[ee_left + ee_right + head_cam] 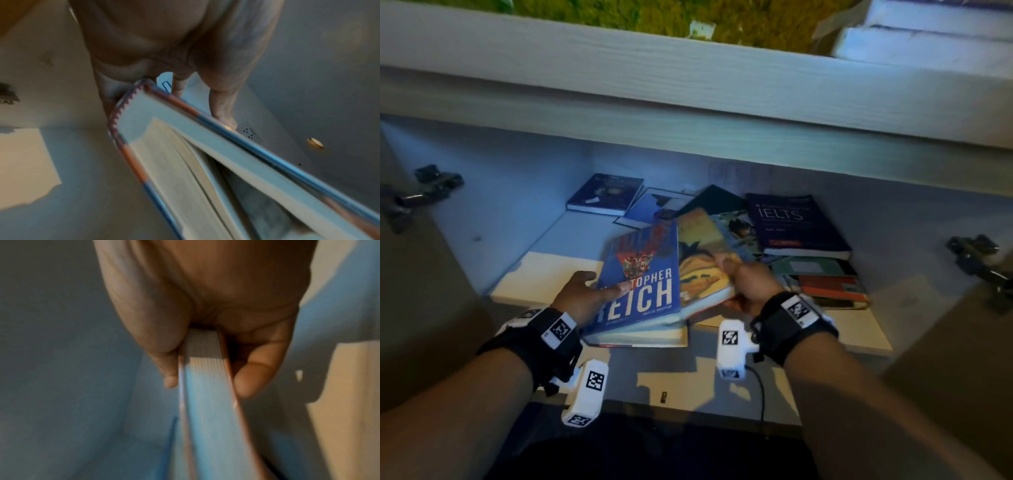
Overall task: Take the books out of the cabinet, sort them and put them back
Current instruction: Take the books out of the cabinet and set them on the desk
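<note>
Left hand [582,294] is gripping the blue book [643,284] at its left edge, thumb lying on the cover, fingers going underneath; left wrist view is showing that book's [185,154] cover lifting off the page block, thumb [222,104] pressing on top; the book is tilting up at the front of the cabinet shelf [544,277], its near end hanging past the shelf edge; another book [640,339] is lying flat directly under it, just right of the left wrist.

Right hand [748,284] is clamping the yellow book [702,270] at its right edge; right wrist view is showing thumb [170,363] on one cover and fingers [255,373] on the other, page block [205,386] squeezed between; that view is blurry; the yellow book is sitting between the two hands, touching the blue book's right side.

Beyond the right hand: IELTS book [796,222] lying flat on a pile; just right of that hand: red book [832,287] in a low stack; beyond the left hand, well apart: navy book [606,193] flat at the back, a thin blue one [650,205] beside it.
</note>
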A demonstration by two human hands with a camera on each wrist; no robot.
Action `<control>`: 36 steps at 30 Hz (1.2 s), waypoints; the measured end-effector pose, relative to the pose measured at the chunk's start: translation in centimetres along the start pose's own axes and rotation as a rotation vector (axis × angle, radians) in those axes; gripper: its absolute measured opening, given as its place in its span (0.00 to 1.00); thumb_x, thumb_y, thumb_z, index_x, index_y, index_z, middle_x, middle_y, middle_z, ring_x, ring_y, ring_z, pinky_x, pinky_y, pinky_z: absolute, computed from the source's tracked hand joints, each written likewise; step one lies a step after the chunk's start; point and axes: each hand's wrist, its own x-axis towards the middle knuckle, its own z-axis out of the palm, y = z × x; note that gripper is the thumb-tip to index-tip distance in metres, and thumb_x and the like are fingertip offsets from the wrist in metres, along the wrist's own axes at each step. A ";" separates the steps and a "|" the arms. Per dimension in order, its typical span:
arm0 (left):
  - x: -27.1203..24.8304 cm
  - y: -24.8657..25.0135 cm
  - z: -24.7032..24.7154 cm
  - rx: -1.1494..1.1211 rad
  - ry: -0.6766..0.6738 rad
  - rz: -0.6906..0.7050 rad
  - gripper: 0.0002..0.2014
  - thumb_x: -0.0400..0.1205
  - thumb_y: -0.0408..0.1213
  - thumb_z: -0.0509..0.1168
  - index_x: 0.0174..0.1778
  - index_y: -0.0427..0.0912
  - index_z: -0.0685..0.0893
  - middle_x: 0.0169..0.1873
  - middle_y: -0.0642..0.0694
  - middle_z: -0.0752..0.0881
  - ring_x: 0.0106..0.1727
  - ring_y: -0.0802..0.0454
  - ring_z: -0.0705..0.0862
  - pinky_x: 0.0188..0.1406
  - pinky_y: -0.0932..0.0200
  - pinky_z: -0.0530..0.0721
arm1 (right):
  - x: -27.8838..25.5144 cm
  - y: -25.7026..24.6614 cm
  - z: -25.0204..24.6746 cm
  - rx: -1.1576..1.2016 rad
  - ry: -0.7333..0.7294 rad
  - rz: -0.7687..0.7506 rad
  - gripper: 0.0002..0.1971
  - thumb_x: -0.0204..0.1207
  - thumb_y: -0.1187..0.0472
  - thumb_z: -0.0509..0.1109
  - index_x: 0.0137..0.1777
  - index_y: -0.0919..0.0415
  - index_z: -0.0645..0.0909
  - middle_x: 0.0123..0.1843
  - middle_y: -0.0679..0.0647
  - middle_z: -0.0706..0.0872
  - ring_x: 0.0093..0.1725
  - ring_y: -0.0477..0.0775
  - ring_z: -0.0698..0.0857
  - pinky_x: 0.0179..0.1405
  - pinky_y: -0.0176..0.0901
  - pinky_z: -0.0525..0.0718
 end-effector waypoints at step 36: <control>-25.0 21.0 -9.7 -0.235 -0.655 -0.522 0.27 0.73 0.51 0.75 0.61 0.34 0.87 0.53 0.27 0.90 0.59 0.26 0.87 0.68 0.29 0.79 | -30.7 -12.9 -2.0 -0.042 -0.141 0.475 0.17 0.86 0.41 0.63 0.63 0.54 0.78 0.44 0.52 0.83 0.31 0.49 0.84 0.33 0.43 0.83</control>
